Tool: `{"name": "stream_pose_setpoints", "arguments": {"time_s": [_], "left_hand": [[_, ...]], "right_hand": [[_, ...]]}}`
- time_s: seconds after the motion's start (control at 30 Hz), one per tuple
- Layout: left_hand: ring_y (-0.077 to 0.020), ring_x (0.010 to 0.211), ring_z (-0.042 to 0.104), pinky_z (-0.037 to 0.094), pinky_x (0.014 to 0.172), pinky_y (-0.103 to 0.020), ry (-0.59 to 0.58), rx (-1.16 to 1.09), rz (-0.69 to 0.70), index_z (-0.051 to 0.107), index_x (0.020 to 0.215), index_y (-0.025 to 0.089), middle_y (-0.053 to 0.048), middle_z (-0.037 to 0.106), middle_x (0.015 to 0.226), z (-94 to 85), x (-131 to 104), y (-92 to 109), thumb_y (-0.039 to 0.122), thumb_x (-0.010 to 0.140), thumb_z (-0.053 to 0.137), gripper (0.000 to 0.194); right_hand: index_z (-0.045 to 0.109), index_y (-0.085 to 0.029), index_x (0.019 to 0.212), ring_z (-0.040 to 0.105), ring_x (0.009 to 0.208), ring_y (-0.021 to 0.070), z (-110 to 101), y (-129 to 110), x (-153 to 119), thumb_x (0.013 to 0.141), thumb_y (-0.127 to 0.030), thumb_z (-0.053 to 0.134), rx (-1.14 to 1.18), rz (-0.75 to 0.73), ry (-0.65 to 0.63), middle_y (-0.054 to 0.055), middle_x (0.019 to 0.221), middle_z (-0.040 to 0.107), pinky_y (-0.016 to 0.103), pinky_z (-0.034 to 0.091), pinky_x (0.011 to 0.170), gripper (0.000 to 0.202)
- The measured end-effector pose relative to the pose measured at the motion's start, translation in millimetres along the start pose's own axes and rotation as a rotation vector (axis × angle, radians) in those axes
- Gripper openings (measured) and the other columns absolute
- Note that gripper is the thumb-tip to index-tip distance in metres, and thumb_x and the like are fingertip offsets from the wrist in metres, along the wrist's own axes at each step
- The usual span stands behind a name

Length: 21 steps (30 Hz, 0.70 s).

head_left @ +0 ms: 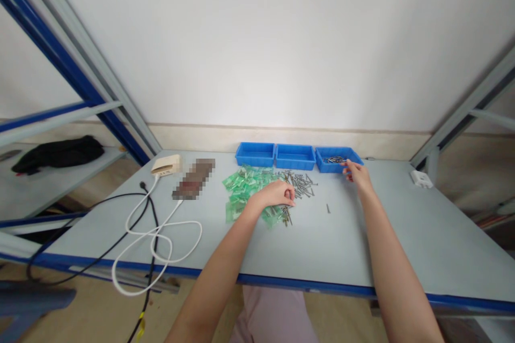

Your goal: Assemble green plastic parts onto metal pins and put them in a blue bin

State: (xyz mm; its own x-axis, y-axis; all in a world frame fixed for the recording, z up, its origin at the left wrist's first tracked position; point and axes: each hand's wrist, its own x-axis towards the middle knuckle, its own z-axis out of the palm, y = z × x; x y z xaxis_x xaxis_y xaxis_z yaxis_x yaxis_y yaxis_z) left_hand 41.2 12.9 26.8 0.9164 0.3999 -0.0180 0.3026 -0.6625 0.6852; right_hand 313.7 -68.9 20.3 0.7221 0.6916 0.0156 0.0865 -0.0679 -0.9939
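My left hand [280, 194] is over the right side of a heap of green plastic packets [245, 187], its fingers curled together beside loose screws [301, 183]; anything pinched in it is too small to make out. At the front edge of the right blue tray [322, 166], my right hand [354, 172] has its thumb and fingers pinched, and what they hold is unclear. Several metal screws [333, 159] lie inside that tray. A single screw [328, 208] rests on the table between the hands.
Two more blue trays [255, 161] [295, 164] stand left of the right one, against the wall. On the left are a beige box [166, 164], a pixelated object [195, 178] and looped white cable [171, 252]. A white plug [421, 179] sits at right.
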Motion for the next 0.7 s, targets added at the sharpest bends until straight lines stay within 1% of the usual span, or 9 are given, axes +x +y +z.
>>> {"name": "stream_pose_setpoints", "arguments": {"time_s": [0.1, 0.27, 0.4, 0.47, 0.53, 0.6, 0.63, 0.7], "left_hand": [[-0.0119, 0.054, 0.054, 0.034, 0.051, -0.021, -0.018, -0.014, -0.004, 0.065, 0.066, 0.017, 0.002, 0.058, 0.055, -1.1, -1, -2, 0.023, 0.064, 0.069, 0.007], [-0.0124, 0.054, 0.055, 0.036, 0.05, -0.021, -0.037, 0.01, -0.049, 0.066, 0.065, 0.016, 0.0, 0.061, 0.057, -3.1, -2, -3, 0.021, 0.064, 0.067, 0.005], [-0.0119, 0.058, 0.056, 0.036, 0.052, -0.02, -0.063, 0.045, -0.082, 0.067, 0.07, 0.016, 0.0, 0.063, 0.062, -4.3, -3, 0, 0.023, 0.066, 0.066, 0.008], [-0.0119, 0.06, 0.056, 0.036, 0.054, -0.02, -0.059, 0.079, -0.106, 0.066, 0.073, 0.016, 0.0, 0.063, 0.065, -5.4, -4, 5, 0.028, 0.068, 0.066, 0.013], [-0.0129, 0.062, 0.056, 0.036, 0.055, -0.021, -0.021, 0.138, -0.143, 0.065, 0.077, 0.017, -0.001, 0.064, 0.069, -7.1, -6, 10, 0.039, 0.068, 0.066, 0.024], [-0.0147, 0.064, 0.057, 0.036, 0.057, -0.022, 0.006, 0.224, -0.188, 0.065, 0.077, 0.017, -0.002, 0.065, 0.073, -9.2, -9, 15, 0.049, 0.063, 0.068, 0.035], [-0.0154, 0.064, 0.057, 0.036, 0.058, -0.023, 0.002, 0.266, -0.206, 0.065, 0.073, 0.017, -0.003, 0.066, 0.073, -10.4, -10, 16, 0.05, 0.061, 0.07, 0.035], [-0.0156, 0.063, 0.057, 0.035, 0.057, -0.024, -0.036, 0.309, -0.223, 0.065, 0.066, 0.017, -0.003, 0.066, 0.07, -12.6, -12, 18, 0.043, 0.059, 0.073, 0.028]], "right_hand": [[0.061, -0.015, 0.066, 0.037, 0.038, 0.0072, 9, -4, -7, 0.061, -0.059, 0.059, -0.061, -0.088, -0.139, -0.003, 0.048, 0.048, 0.023, 0.026, 0.041, 0.044], [0.063, -0.015, 0.073, 0.04, 0.043, 0.0085, 35, -14, -32, 0.072, -0.051, 0.052, -0.219, -0.248, -0.43, -0.002, 0.054, 0.053, 0.024, 0.031, 0.046, 0.038], [0.061, -0.015, 0.075, 0.044, 0.049, 0.0101, 53, -18, -53, 0.079, -0.045, 0.048, -0.352, -0.297, -0.663, -0.001, 0.058, 0.055, 0.023, 0.033, 0.05, 0.033], [0.06, -0.015, 0.075, 0.045, 0.052, 0.0107, 58, -19, -59, 0.08, -0.044, 0.048, -0.406, -0.296, -0.762, 0.0, 0.059, 0.056, 0.023, 0.034, 0.051, 0.032], [0.06, -0.015, 0.076, 0.046, 0.054, 0.0111, 60, -20, -63, 0.081, -0.043, 0.047, -0.445, -0.295, -0.815, 0.0, 0.061, 0.056, 0.023, 0.034, 0.052, 0.031], [0.06, -0.014, 0.078, 0.047, 0.056, 0.0117, 60, -21, -65, 0.082, -0.042, 0.046, -0.47, -0.29, -0.833, 0.0, 0.062, 0.056, 0.023, 0.034, 0.053, 0.031], [0.06, -0.014, 0.079, 0.047, 0.056, 0.0118, 60, -22, -65, 0.082, -0.042, 0.046, -0.476, -0.289, -0.834, 0.0, 0.063, 0.056, 0.023, 0.035, 0.053, 0.031], [0.06, -0.015, 0.078, 0.047, 0.057, 0.0119, 58, -23, -65, 0.082, -0.042, 0.046, -0.482, -0.287, -0.833, 0.001, 0.064, 0.057, 0.023, 0.035, 0.054, 0.031]]}}
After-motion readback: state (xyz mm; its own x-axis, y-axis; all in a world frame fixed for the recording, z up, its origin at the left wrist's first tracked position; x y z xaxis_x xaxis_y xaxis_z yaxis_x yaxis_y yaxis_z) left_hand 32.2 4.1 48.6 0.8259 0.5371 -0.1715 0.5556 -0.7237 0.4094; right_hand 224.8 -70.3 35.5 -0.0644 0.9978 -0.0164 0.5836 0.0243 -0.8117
